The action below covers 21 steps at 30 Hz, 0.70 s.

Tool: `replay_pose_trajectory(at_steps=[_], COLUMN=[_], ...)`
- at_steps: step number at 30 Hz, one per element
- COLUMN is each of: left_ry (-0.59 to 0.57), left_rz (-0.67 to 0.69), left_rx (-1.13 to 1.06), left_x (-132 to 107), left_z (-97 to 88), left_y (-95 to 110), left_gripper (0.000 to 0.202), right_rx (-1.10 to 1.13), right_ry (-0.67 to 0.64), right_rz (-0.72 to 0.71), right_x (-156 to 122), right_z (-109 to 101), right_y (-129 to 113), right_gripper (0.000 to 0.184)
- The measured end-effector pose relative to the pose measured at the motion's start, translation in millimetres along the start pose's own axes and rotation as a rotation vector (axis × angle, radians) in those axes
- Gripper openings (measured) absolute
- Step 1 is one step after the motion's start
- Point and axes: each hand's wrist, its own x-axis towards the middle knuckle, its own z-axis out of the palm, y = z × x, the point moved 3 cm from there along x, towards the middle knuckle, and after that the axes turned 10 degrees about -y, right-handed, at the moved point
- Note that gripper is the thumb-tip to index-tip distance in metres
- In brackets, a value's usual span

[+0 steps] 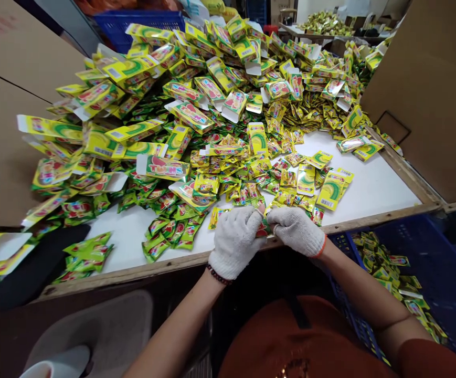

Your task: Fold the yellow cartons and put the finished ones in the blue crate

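My left hand (235, 241), in a white knit glove, is closed around a small green and red candy packet (264, 229) at the table's front edge. Close beside it, my right hand (297, 229), also gloved, has its fingers pinched together at the packet's right side; most of the packet is hidden. Just beyond both hands lie loose yellow candy packets (285, 198) and flat yellow boxes (331, 189). Green watermelon candy packets (176, 231) form a small pile left of my left hand.
A large heap of candy boxes (188, 115) and packets covers the white table (385, 184). Cardboard panels (428, 100) flank it. Below right stands a blue crate (440, 283) with packets inside. A white cup (60, 362) and a stool (105, 325) are lower left.
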Motion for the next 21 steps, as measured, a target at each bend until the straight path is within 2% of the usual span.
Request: replay_pose_trajectory(at_steps=[2, 5, 6, 9, 10, 12, 16, 18, 21], left_ry=[0.023, 0.066, 0.081, 0.146, 0.168, 0.18, 0.089, 0.052, 0.037], left_rz=[-0.011, -0.057, -0.069, -0.091, -0.095, -0.101, -0.195, -0.286, -0.369], left_rx=[0.012, 0.003, -0.015, -0.132, -0.191, -0.34, -0.749, -0.951, -1.161], left_x=[-1, -3, -3, 0, 0, 2, 0, -3, -8], left_z=[-0.8, 1.4, 3.4, 9.1, 9.8, 8.5, 1.9, 1.7, 6.4], left_y=[-3, -8, -9, -6, -5, -4, -13, -21, -30], left_gripper=[0.051, 0.06, 0.06, 0.053, 0.051, 0.05, 0.041, 0.035, 0.034], right_rx=[0.089, 0.307, 0.386, 0.507, 0.481, 0.343, 0.078, 0.062, 0.084], right_ry=[-0.006, 0.071, 0.052, -0.141, -0.168, -0.119, 0.009, 0.05, 0.224], right_rz=[-0.013, 0.084, 0.126, 0.176, 0.162, 0.087, -0.107, -0.17, -0.214], right_x=[1, -3, -4, -3, -1, 6, 21, 23, 19], right_z=[-3, -6, -4, 8, 9, 3, -12, -11, -7], right_y=[-3, -3, -3, -10, -12, -16, -19, -17, -9], right_gripper=[0.018, 0.02, 0.023, 0.019, 0.016, 0.014, 0.016, 0.016, 0.016])
